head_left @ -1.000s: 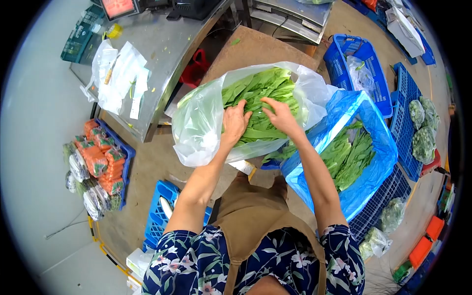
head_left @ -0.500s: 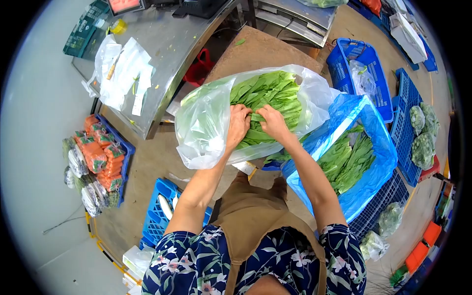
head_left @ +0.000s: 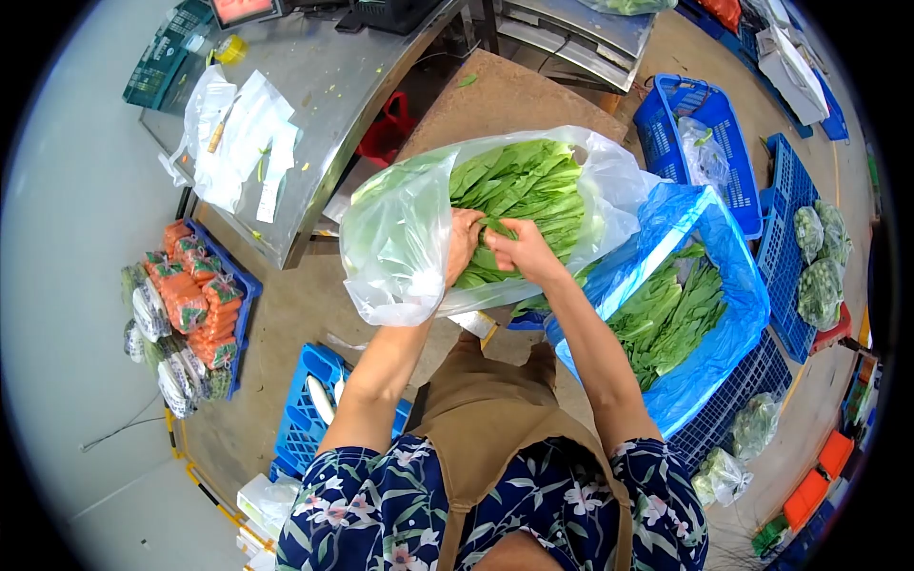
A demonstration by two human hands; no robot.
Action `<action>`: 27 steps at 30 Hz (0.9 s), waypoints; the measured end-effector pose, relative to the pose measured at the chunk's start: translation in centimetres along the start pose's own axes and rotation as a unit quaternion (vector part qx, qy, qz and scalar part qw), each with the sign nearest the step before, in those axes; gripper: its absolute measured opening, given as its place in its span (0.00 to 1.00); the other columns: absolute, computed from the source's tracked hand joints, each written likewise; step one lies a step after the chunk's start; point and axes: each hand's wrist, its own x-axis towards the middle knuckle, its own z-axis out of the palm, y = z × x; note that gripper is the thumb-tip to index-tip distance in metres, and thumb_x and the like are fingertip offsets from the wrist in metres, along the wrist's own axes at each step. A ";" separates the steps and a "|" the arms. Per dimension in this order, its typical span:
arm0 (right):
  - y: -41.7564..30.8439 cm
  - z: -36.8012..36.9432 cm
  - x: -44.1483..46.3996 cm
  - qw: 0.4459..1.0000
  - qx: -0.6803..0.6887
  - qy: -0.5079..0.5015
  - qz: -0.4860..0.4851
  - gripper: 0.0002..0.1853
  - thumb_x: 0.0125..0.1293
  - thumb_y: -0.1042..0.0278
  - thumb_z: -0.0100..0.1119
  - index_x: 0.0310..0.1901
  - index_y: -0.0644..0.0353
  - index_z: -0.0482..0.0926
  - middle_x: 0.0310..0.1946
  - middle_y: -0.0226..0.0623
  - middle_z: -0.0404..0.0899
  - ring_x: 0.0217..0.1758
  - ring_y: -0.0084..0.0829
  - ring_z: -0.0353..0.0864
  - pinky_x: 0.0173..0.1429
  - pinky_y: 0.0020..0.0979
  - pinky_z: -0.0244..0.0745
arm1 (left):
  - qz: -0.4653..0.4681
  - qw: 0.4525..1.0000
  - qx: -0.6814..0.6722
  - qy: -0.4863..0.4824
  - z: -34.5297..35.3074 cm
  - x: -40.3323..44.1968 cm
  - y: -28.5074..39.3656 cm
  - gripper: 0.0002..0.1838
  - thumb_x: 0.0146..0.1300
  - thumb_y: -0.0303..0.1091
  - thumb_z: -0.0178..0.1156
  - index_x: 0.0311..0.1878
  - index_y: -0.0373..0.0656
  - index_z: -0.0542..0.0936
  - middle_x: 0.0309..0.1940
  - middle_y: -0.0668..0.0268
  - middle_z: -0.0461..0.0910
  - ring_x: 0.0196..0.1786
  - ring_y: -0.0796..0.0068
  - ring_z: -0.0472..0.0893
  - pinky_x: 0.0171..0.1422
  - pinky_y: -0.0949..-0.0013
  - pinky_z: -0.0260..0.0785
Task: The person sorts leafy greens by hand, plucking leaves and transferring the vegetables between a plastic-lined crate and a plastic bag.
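Note:
A clear plastic bag (head_left: 392, 257), spread over a brown board, holds a heap of long green leafy vegetables (head_left: 543, 176). At the bag's opening my left hand (head_left: 464, 244) is closed on a leaf (head_left: 497, 226), its fingertips partly hidden by greens. My right hand (head_left: 526, 251) pinches the same leaf from the other side, close to the left. Just to the right, a crate lined with a blue plastic bag (head_left: 738, 285) holds more of these long greens (head_left: 676, 309).
A metal table (head_left: 328, 81) with white plastic bags (head_left: 243, 133) stands at upper left. Blue crates (head_left: 709, 114) line the right side. Bagged carrots (head_left: 200, 300) lie on the left, and a blue crate with white radishes (head_left: 309, 419) is by my legs.
My right hand has come left and slightly down, close to my left hand, with its wrist turned. My left hand has shifted a little lower. The bag stays almost unmoved.

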 end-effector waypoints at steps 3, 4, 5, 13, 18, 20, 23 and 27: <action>-2.2 0.8 -1.2 0.987 0.017 0.150 -0.051 0.12 0.63 0.72 0.61 0.44 0.70 0.77 0.18 0.27 0.69 0.16 0.17 0.64 0.19 0.25 0.61 | -0.058 0.998 -0.001 0.012 0.1 0.7 0.7 0.09 0.55 0.31 0.62 0.39 0.41 0.85 0.33 0.53 0.83 0.40 0.51 0.79 0.49 0.54 0.70; -2.0 0.3 -0.7 0.981 -0.017 0.184 -0.057 0.12 0.62 0.71 0.62 0.44 0.71 0.77 0.18 0.27 0.70 0.17 0.18 0.65 0.20 0.25 0.62 | -0.082 0.997 0.004 0.012 0.0 0.8 1.1 0.09 0.56 0.32 0.62 0.39 0.41 0.85 0.33 0.52 0.83 0.40 0.50 0.79 0.48 0.53 0.70; -2.0 -0.8 0.4 0.973 -0.052 0.217 -0.066 0.13 0.62 0.71 0.62 0.44 0.71 0.77 0.18 0.28 0.70 0.17 0.18 0.66 0.20 0.26 0.63 | -0.084 0.996 0.000 0.012 -0.1 0.9 1.4 0.09 0.57 0.33 0.62 0.38 0.40 0.85 0.32 0.50 0.82 0.40 0.50 0.79 0.49 0.54 0.70; -0.8 0.2 4.7 0.857 -0.368 0.309 -0.189 0.13 0.55 0.67 0.66 0.38 0.68 0.81 0.26 0.52 0.81 0.27 0.41 0.80 0.37 0.39 0.74 | -0.137 0.989 -0.052 -0.007 -0.8 0.1 1.5 0.12 0.57 0.33 0.62 0.43 0.39 0.82 0.35 0.49 0.81 0.42 0.50 0.78 0.49 0.55 0.69; -0.5 0.1 3.5 0.906 -0.298 0.256 -0.156 0.08 0.61 0.72 0.61 0.38 0.69 0.77 0.21 0.43 0.79 0.25 0.30 0.78 0.31 0.31 0.72 | -0.096 0.993 -0.069 0.011 -0.5 0.2 1.4 0.14 0.54 0.32 0.63 0.45 0.38 0.81 0.36 0.51 0.81 0.44 0.49 0.77 0.51 0.53 0.68; 0.5 -0.2 4.0 0.961 -0.124 0.221 -0.110 0.10 0.62 0.75 0.58 0.44 0.69 0.75 0.25 0.43 0.78 0.26 0.30 0.77 0.29 0.32 0.71 | -0.058 0.998 -0.027 0.008 -0.4 0.4 1.4 0.15 0.53 0.30 0.63 0.45 0.38 0.81 0.37 0.52 0.81 0.45 0.49 0.77 0.52 0.53 0.68; 0.7 0.3 4.1 0.977 0.116 0.170 -0.062 0.09 0.64 0.77 0.55 0.46 0.67 0.72 0.28 0.40 0.75 0.25 0.26 0.72 0.26 0.28 0.67 | -0.042 0.999 0.012 -0.004 0.1 0.2 0.2 0.15 0.51 0.29 0.63 0.44 0.39 0.82 0.38 0.53 0.81 0.45 0.49 0.77 0.54 0.54 0.68; -1.1 1.1 2.1 0.927 0.368 0.004 -0.068 0.06 0.64 0.77 0.57 0.40 0.60 0.71 0.31 0.38 0.72 0.23 0.20 0.66 0.23 0.23 0.62 | -0.044 0.998 -0.042 -0.021 0.5 -0.1 -1.9 0.13 0.52 0.29 0.64 0.42 0.38 0.83 0.37 0.53 0.81 0.45 0.51 0.77 0.55 0.56 0.68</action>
